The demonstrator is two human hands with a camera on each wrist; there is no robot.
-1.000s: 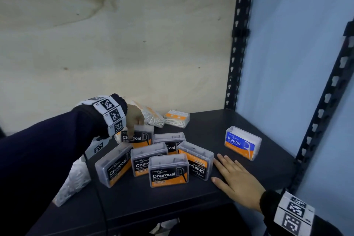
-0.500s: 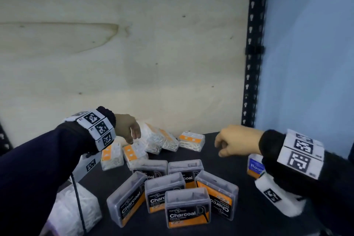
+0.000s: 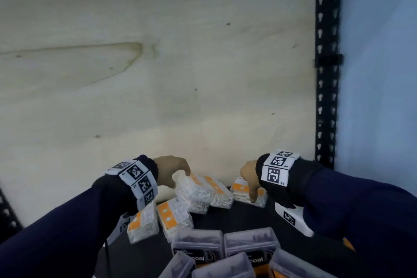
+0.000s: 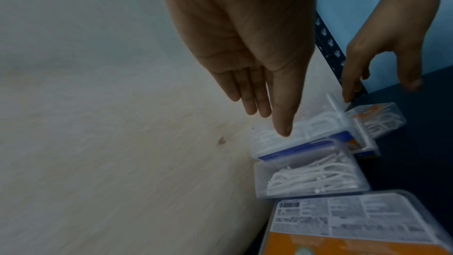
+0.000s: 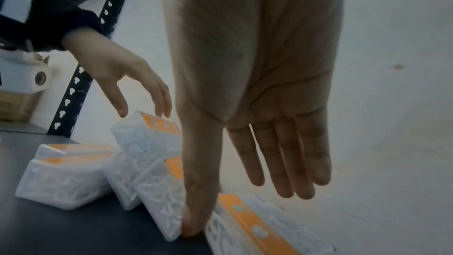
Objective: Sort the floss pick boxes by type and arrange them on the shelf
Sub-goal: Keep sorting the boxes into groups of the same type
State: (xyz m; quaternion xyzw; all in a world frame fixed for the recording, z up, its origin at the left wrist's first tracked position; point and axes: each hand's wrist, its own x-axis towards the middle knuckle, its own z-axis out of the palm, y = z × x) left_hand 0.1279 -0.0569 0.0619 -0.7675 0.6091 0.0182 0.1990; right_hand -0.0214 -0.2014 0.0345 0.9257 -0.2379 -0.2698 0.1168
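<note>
Several clear boxes of white picks with orange labels (image 3: 204, 192) lie jumbled against the back wall. My left hand (image 3: 180, 178) hovers over the tilted ones; its index fingertip (image 4: 284, 131) touches the top of one box (image 4: 306, 135), fingers straight. My right hand (image 3: 248, 181) reaches down at the rightmost orange-labelled box (image 3: 242, 189); its thumb (image 5: 193, 226) touches down between two boxes, its other fingers straight and holding nothing. Grey Charcoal boxes (image 3: 198, 248) stand grouped at the front.
The dark shelf board (image 3: 243, 219) ends at a plywood back wall (image 3: 158, 86). A black perforated upright (image 3: 327, 74) stands at the back right, with a blue wall beyond. Two more orange-labelled boxes (image 3: 173, 216) lie at the left.
My right hand has lifted off the shelf's front and moved to the back, over the white-pick boxes. My left hand has left the Charcoal box for the tilted box behind. The view has tilted up.
</note>
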